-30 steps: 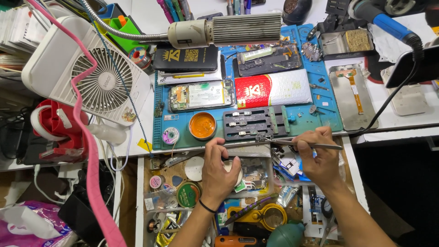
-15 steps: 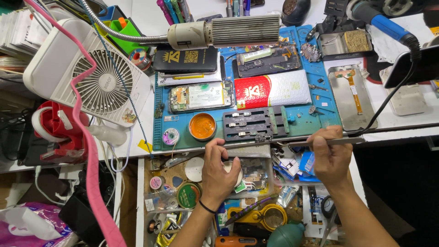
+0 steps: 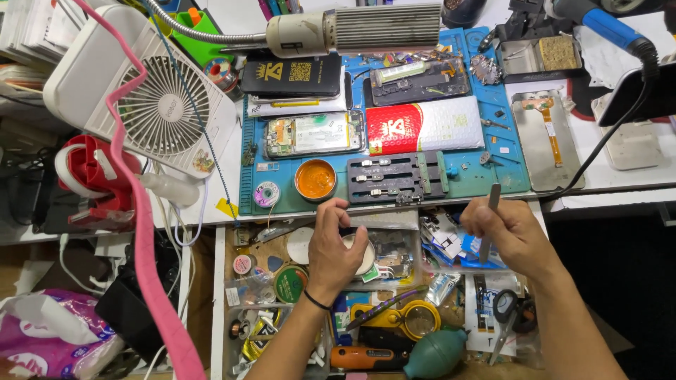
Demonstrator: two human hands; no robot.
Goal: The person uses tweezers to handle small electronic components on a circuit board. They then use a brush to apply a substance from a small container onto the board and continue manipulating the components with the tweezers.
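Left hand [image 3: 336, 246] at lower centre, fingers curled around a small round white tin [image 3: 359, 255]; right hand [image 3: 508, 232] at lower right, fist gripping thin metal tweezers [image 3: 491, 211] upright

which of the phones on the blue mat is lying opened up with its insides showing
The opened phone at the mat's left-centre, just above the orange tin: its circuitry and battery are exposed. The black phone above it is closed.

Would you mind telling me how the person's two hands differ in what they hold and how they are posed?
The left hand curls over a small round white container, fingers bent around its rim; the right hand pinches a slim metal tool instead. The left hand's object lies low over the open drawer, while the right hand's tool stands upright, its tip reaching the blue mat. Both hover over the cluttered drawer just below the bench edge.
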